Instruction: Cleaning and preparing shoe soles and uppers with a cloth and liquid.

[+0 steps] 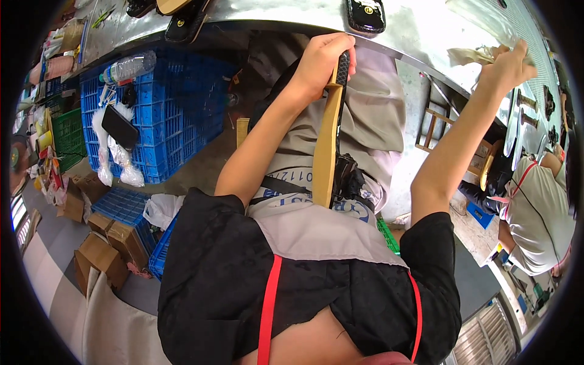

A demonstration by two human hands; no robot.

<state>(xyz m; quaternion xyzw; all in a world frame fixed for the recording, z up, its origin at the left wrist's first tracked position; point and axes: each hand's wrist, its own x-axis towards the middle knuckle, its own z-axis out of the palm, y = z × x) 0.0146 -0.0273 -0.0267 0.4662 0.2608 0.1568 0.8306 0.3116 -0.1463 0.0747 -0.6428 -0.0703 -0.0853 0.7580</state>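
Note:
My left hand (323, 64) is closed around the black textured handle of a long knife (325, 143) with a gold-coloured blade. The blade points down toward my apron, over my lap. Out to the right, above the metal table (420, 45), my right hand (508, 68) is slightly blurred and holds a crumpled pale cloth (471, 56). A black case-like piece with a small gold emblem (366, 15) lies at the table's near edge. Another black piece (182, 25) lies farther left, beside a tan part.
Blue crates (161, 115) stand at my left, with a plastic bottle (129, 68) and a phone (120, 126) on them. Cardboard boxes (100, 264) sit on the floor. At the right, a person in a pale apron (538, 219) works near several silver blades (513, 131).

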